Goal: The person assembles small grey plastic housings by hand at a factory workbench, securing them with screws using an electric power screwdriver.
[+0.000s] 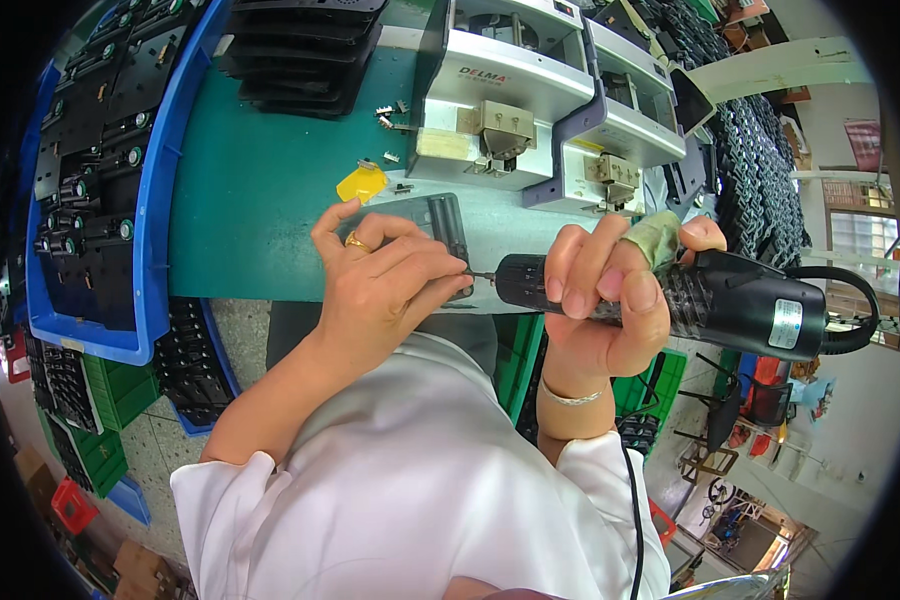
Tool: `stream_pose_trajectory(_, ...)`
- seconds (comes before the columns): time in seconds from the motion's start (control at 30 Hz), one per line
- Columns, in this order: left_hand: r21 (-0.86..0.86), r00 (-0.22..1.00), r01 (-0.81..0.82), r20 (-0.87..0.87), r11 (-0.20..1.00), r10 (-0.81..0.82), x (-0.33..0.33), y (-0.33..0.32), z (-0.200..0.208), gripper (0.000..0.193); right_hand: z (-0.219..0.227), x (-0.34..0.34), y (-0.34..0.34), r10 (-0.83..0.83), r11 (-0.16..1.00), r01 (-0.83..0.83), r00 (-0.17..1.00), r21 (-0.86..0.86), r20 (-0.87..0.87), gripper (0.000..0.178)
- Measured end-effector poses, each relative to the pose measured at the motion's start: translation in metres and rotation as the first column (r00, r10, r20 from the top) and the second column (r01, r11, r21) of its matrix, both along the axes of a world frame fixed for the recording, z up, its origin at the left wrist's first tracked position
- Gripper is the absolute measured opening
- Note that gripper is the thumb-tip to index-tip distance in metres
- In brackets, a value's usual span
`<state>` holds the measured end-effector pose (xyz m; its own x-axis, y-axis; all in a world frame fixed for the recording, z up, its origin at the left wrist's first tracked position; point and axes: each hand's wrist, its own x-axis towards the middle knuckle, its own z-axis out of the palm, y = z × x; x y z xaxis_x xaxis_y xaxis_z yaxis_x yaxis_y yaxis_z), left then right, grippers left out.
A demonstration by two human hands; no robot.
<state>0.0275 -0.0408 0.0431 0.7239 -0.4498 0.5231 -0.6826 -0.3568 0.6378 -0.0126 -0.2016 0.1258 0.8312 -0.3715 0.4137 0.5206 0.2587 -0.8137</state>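
Note:
My right hand [610, 300] is wrapped round a black electric screwdriver [750, 303], held level with its bit toward my left hand. Greenish wrapping [655, 238] covers one of its fingers. My left hand [385, 270], a ring on one finger, pinches thumb and fingertips together at the tip of the bit [483, 275]. Whatever lies in that pinch is too small to make out. Beneath the hands, a dark translucent tray [445, 222] rests on the green tabletop [240, 220]. A yellow piece [361, 184] and several small metal parts [390, 118] lie beyond my left hand.
Two grey-white bench machines [515, 75] stand at the back. Flat black panels [300, 60] are stacked at the back left. A blue crate [155, 230] with black assemblies borders the left side. The screwdriver's cable [865, 285] loops at the right; green crates [110, 400] sit below.

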Motion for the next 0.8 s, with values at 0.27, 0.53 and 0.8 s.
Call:
stream_pose_trajectory(0.27,0.021,0.999,0.004,0.035,1.000,-0.004,-0.003,0.000,-0.001,0.015,-0.003,-0.001,0.002,0.056,0.998,-0.056,0.998,0.002,0.019,0.053)
stream_pose_trajectory(0.53,0.117,0.999,-0.028,0.036,0.993,0.024,-0.006,0.012,0.003,0.020,-0.019,0.004,0.010,0.106,0.992,-0.100,0.992,-0.082,0.068,0.049)
stream_pose_trajectory(0.8,0.292,0.999,-0.044,0.042,0.955,0.033,-0.023,0.043,-0.021,0.026,-0.058,0.003,0.015,0.112,0.984,-0.111,0.994,-0.137,0.000,0.047)
